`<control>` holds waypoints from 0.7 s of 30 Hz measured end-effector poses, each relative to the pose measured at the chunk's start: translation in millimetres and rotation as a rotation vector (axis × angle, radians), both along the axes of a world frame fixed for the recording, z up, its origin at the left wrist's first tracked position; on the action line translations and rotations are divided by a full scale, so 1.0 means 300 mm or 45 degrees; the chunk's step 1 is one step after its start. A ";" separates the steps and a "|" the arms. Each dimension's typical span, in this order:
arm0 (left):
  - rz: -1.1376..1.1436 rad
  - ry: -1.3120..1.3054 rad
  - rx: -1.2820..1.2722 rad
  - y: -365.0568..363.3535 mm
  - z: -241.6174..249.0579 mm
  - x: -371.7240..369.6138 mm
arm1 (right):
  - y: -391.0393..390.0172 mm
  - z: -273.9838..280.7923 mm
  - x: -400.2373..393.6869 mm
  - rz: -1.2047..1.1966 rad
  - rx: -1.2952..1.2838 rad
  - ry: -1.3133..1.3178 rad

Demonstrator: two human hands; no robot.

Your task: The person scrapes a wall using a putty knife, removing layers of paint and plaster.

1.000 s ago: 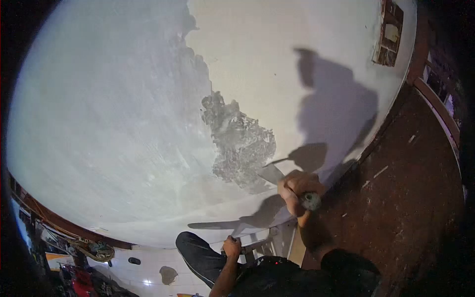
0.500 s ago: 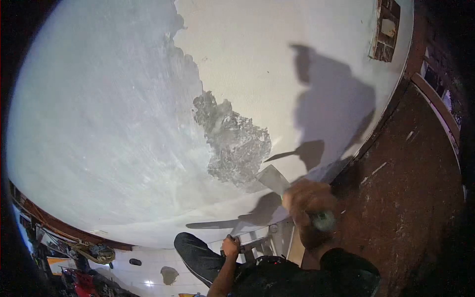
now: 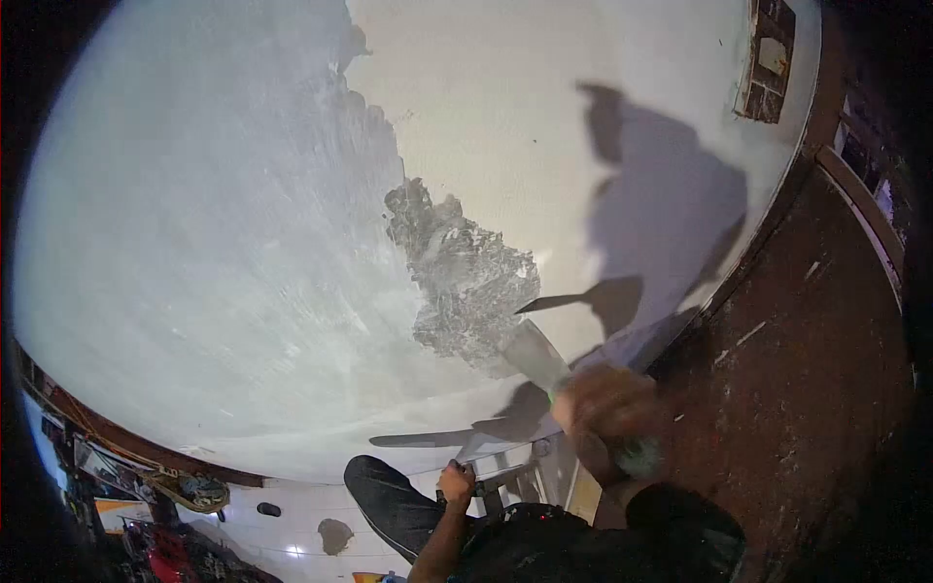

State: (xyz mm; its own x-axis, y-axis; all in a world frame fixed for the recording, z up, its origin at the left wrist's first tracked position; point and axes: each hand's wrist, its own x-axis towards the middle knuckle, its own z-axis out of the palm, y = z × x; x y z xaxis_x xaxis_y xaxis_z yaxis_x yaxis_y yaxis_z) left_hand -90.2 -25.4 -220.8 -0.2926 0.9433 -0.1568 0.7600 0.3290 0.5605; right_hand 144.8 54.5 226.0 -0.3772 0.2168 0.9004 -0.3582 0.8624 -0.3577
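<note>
My right hand [image 3: 604,403], blurred by motion, is closed around the handle of a putty knife [image 3: 535,354]. The broad, pale blade points up and left, its edge at the lower right border of a grey, rough patch [image 3: 474,282] on the wall [image 3: 243,233]. Smooth greyish coating covers the wall left of the patch, and a cream surface lies to its right. Lower down, beside my bent knee [image 3: 389,500], my left hand [image 3: 455,481] is closed near the ladder [image 3: 520,483]. What it grips I cannot make out.
Dark shadows [image 3: 666,185] of my body and hands fall on the wall. A recessed opening [image 3: 768,60] sits at upper right, above a brown surface [image 3: 797,360]. Coiled rope [image 3: 199,494] and a red object [image 3: 167,554] are at lower left, near the tiled floor [image 3: 301,500].
The view has shifted slightly, moving the wall a little to the right. My right hand and the putty knife stay close to the patch's lower edge; my left hand keeps its place.
</note>
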 end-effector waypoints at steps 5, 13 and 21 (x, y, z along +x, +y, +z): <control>-0.002 0.032 0.027 0.015 0.003 -0.002 | 0.010 -0.163 0.060 -0.891 -0.431 -0.475; 0.029 0.035 -0.012 -0.020 -0.006 -0.006 | 0.001 -0.061 -0.025 -1.304 -0.033 -0.697; 0.009 0.067 0.058 -0.001 0.004 0.004 | -0.039 -0.019 -0.002 0.016 -0.149 -0.191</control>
State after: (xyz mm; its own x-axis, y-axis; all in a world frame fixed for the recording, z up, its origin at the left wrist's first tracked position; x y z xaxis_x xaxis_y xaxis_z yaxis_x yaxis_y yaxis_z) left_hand -89.0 -25.6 -219.5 -0.3060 0.9470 -0.0979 0.7868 0.3094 0.5341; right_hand 144.2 42.9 220.3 -0.5085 0.3111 0.8029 -0.3040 0.8075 -0.5055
